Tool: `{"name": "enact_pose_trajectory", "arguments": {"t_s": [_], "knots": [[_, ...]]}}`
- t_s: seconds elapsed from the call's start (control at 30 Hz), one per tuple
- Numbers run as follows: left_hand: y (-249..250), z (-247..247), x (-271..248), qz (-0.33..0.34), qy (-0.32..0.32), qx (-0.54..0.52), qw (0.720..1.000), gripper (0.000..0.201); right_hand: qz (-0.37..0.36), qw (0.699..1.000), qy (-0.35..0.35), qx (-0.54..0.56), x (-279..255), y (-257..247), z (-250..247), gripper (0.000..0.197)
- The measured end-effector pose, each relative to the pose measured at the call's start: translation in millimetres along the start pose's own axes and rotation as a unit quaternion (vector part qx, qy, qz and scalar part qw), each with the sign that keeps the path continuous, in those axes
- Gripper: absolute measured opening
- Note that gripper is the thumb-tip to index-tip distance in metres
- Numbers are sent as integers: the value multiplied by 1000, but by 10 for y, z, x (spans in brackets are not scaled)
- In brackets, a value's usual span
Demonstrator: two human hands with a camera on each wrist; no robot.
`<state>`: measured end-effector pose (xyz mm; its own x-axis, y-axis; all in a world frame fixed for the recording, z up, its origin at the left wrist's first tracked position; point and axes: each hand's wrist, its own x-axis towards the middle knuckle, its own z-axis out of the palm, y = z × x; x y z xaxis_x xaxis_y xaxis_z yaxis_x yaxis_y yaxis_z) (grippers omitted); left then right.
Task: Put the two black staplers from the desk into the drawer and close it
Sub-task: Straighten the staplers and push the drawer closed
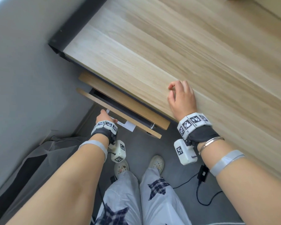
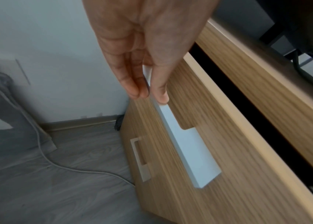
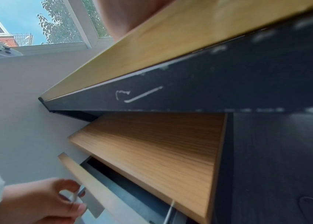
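The top drawer point(image 1: 136, 123) of the wooden cabinet under the desk point(image 1: 169, 46) stands slightly open, with a narrow dark gap behind its front point(image 2: 218, 136). My left hand point(image 1: 104, 116) pinches the upper end of the white drawer handle point(image 2: 186, 148) between thumb and fingers point(image 2: 136, 91); the right wrist view shows this grip point(image 3: 71, 197) from the side. My right hand point(image 1: 180, 98) rests on the desk's front edge with fingers loosely curled, holding nothing. No black stapler shows in any view; the drawer's inside is hidden.
A lower drawer with its own white handle point(image 2: 140, 160) sits beneath. The grey wall point(image 1: 23, 62) is close on the left, with grey fabric point(image 1: 31, 151) on the floor. Cables point(image 2: 56, 163) trail across the floor, and my feet point(image 1: 156, 163) stand before the cabinet.
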<state>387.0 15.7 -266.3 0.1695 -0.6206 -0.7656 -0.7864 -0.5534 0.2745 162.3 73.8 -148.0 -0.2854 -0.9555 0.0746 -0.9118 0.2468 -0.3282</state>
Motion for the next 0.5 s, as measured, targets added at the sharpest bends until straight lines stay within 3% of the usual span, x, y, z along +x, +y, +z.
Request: {"name": "enact_pose_trajectory", "arguments": {"t_s": [0.5], "knots": [[363, 70, 333, 35, 12, 19, 999, 59, 12, 1000, 16, 25, -1, -13, 44, 28]]}}
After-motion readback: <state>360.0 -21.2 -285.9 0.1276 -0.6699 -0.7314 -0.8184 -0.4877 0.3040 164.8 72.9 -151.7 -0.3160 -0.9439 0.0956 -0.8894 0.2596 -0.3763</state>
